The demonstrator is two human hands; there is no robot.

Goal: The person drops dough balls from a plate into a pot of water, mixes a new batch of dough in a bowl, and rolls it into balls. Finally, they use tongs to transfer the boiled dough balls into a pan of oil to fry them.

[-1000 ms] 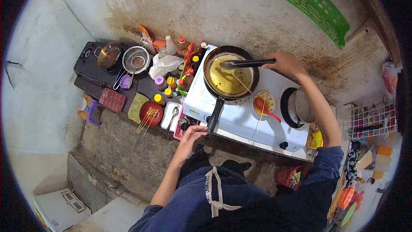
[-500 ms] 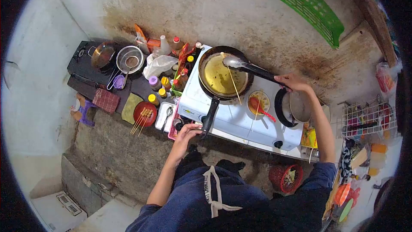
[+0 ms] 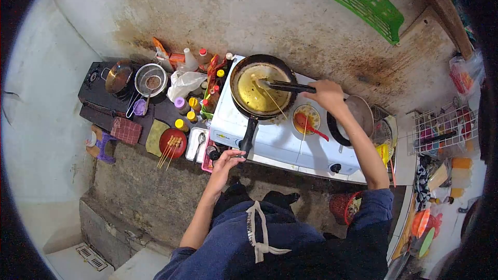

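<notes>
A frying pan (image 3: 290, 75) with yellow oil sits on the white gas stove (image 3: 277, 140). My right hand (image 3: 328, 95) grips a large black-handled metal cooking spoon (image 3: 290, 86), its head dipped in the oil. A wooden skewer (image 3: 276, 106) lies slanted in the pan, its bare end over the near rim; what is on its other end is hard to make out. My left hand (image 3: 224, 166) has its fingers closed at the lower end of the black pan handle (image 3: 249, 137). To the pan's right stands a bowl (image 3: 298, 111) with orange sauce, a red spoon (image 3: 317, 133) and a thin stick.
Left of the stove, several meat skewers (image 3: 174, 142) lie on a red plate (image 3: 180, 151), beside a white tray (image 3: 192, 148) with a spoon. Bottles and jars (image 3: 181, 105) crowd the stove's left side. Another dark pan (image 3: 358, 114) sits on the right burner. A red basket (image 3: 340, 207) stands below.
My right hand has moved left, lowering the cooking spoon's head from above the pan into the oil. My left hand stays at the handle end. The view has shifted slightly.
</notes>
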